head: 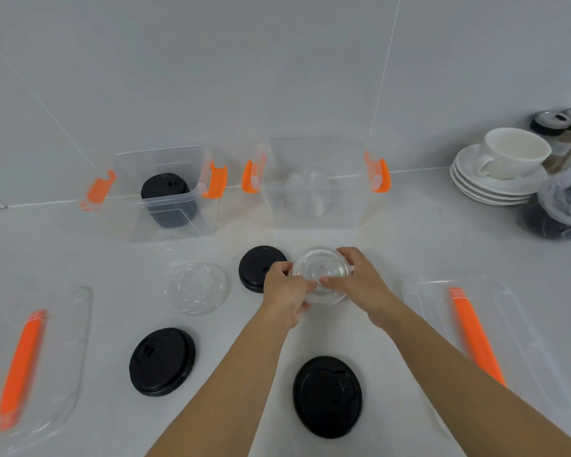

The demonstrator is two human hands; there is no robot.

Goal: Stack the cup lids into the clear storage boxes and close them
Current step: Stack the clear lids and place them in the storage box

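Gripping a round clear plastic cup lid [320, 270] at frame centre, left hand [285, 291] and right hand [360, 283] curl their fingers [348, 253] around its rim above the white desk [244, 341].

White tiled wall [211, 77], white counter [80, 265]

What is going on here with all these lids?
A person grips a clear plastic cup lid in the left hand and right hand. Behind it, the left open clear box holds stacked black lids, the right open clear box clear ones. Three black lids and one clear lid lie loose on the counter. Both box covers are off.
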